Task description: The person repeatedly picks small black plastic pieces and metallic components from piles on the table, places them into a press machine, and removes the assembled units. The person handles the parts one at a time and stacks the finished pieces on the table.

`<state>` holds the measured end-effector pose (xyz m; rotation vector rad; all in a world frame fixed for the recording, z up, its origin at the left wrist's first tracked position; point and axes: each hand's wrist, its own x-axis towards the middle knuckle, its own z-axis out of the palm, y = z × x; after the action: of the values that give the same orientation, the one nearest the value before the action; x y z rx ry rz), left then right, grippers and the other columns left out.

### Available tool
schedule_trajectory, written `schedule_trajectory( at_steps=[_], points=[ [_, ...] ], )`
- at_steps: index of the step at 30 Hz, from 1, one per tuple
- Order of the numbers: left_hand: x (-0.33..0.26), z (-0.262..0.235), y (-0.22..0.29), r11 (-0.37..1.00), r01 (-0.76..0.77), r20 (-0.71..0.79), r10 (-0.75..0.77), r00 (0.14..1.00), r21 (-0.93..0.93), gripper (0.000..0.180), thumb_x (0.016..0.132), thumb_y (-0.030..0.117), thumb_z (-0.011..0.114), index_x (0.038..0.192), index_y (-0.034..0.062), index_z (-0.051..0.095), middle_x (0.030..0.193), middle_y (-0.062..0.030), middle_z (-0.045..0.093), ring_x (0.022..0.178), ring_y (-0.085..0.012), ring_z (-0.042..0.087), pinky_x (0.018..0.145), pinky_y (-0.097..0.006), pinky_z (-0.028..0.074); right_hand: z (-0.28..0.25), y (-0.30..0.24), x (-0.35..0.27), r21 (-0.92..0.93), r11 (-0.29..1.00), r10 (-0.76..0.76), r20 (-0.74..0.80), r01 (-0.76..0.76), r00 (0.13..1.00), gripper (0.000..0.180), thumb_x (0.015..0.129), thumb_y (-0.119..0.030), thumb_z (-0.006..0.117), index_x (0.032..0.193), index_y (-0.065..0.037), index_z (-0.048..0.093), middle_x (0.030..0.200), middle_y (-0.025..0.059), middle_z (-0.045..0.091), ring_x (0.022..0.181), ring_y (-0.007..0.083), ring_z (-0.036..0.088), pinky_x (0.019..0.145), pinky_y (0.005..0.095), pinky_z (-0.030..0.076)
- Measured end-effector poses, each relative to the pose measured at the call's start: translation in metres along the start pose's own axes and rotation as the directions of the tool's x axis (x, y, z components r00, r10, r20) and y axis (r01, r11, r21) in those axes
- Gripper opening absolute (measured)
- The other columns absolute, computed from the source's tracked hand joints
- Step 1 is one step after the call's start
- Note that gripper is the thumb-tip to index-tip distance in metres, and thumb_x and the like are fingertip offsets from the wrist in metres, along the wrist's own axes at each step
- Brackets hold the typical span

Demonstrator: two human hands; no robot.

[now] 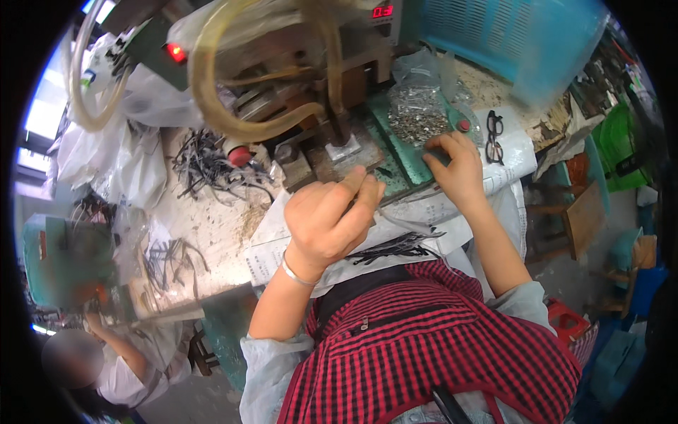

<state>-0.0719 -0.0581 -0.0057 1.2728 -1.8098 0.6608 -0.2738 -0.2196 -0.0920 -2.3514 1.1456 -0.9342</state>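
Pinching what looks like a thin dark strip in our left hand [328,222], fingers curled tight, just in front of the press [332,106]. Our right hand [455,166] rests fingers-down on the green tray [395,152] beside the pile of small metal parts [417,116]. More strips [395,247] lie on the tabletop [212,226] near our lap.

Shiny metal bits [417,120], translucent tubing [212,106]
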Motion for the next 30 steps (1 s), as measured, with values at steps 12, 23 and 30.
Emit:
schedule_trajectory(
  at_steps=[12,23,30],
  points=[
    [-0.083,-0.109,0.010,0.828,0.502,-0.221,-0.456,0.862,0.250,0.022,0.086,-0.005,0.072,0.106,0.0032,0.076,0.099,-0.0099,0.077,0.064,-0.0175,0.063,0.060,-0.031,0.053,0.016,-0.004,0.001,-0.231,0.967,-0.115,-0.006,0.111,0.993,0.010,0.082,-0.010,0.072,0.090,-0.006,0.068,0.090,0.0135,0.068,0.088,0.0359,0.065,0.077,0.0488,0.050],
    [-0.202,-0.093,-0.186,0.792,0.455,0.232,-0.571,0.787,0.407,0.019,0.078,-0.002,0.072,0.096,0.0065,0.072,0.106,-0.0111,0.069,0.103,-0.0337,0.064,0.090,-0.041,0.051,0.009,0.004,0.013,-0.028,0.995,-0.102,-0.209,0.098,0.972,0.008,0.086,-0.008,0.072,0.094,-0.006,0.073,0.091,0.0120,0.070,0.090,0.0350,0.066,0.083,0.0430,0.051],
    [-0.132,-0.089,-0.193,0.401,0.762,-0.050,-0.897,0.439,-0.508,0.023,0.101,0.006,0.065,0.123,0.0024,0.062,0.102,-0.0159,0.076,0.083,-0.0109,0.065,0.076,-0.024,0.050,0.003,-0.005,0.004,-0.077,0.995,0.058,-0.012,-0.059,0.998,0.013,0.079,-0.014,0.078,0.091,-0.009,0.077,0.089,0.0094,0.067,0.096,0.0334,0.064,0.084,0.0444,0.051]
  ],
)
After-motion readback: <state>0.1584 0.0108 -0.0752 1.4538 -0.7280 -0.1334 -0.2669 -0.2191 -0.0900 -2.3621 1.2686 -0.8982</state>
